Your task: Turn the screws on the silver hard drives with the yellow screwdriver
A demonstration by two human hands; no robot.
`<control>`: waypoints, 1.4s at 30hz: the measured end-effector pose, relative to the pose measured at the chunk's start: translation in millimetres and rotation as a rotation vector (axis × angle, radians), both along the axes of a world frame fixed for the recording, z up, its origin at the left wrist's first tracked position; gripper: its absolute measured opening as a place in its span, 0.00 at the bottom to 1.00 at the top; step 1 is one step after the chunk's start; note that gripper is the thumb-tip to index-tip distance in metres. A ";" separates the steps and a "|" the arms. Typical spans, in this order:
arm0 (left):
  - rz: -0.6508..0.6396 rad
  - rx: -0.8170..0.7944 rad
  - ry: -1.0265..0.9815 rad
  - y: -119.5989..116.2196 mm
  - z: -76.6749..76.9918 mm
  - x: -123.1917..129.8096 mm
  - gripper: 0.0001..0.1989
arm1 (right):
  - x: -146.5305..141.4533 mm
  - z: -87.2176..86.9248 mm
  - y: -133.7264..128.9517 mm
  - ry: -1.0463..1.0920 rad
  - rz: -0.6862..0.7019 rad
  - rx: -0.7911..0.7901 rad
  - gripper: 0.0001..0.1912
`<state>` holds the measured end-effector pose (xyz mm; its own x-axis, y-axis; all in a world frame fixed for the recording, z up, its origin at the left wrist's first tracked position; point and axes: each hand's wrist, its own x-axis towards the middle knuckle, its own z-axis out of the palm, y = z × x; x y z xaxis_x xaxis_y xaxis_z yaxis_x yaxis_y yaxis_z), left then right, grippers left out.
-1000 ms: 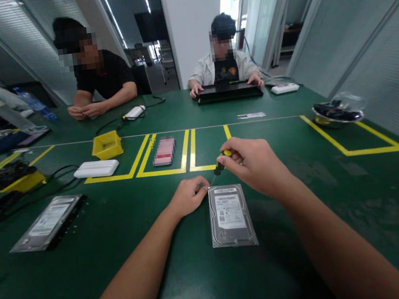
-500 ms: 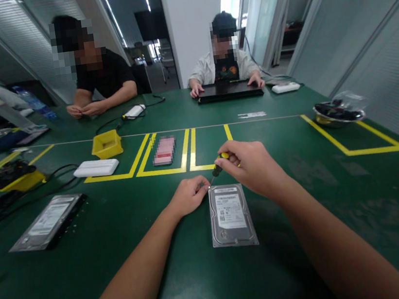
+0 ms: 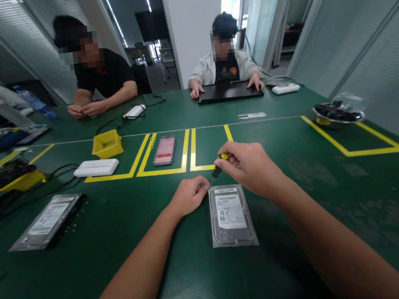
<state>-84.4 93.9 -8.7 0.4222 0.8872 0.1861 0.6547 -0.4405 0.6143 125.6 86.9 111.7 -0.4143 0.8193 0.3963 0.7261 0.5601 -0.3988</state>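
middle drive label [image 3: 230, 213] | left drive label [image 3: 52, 215] | print unreadable

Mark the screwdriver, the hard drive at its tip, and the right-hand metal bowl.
Screwdriver [image 3: 217, 170], head view: handle's dark part.
Hard drive [image 3: 230, 212], head view: white label's middle.
Metal bowl [image 3: 335, 122], head view: near outer wall.

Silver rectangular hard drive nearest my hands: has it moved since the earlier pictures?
No, the silver hard drive shows no clear shift against the yellow tape lines on the green table.

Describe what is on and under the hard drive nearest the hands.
The hard drive has a white printed label on top; a screwdriver points at the drive's far left corner. Whatever lies underneath is hidden.
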 end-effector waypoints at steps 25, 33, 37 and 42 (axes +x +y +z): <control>0.004 0.006 0.016 0.2 0.0 0.0 0.08 | 0.6 2.7 -0.9 0.015 -0.012 -0.015 0.09; 0.003 0.001 0.009 0.2 -0.9 -0.2 0.09 | 0.4 1.4 -0.2 0.008 -0.021 -0.009 0.08; 0.004 0.003 0.007 0.5 -2.2 -0.6 0.09 | 1.2 -0.4 1.6 -0.003 -0.026 0.012 0.08; 0.000 0.004 0.004 -0.3 -0.3 -0.4 0.09 | 0.1 -0.8 0.7 -0.028 0.001 0.033 0.08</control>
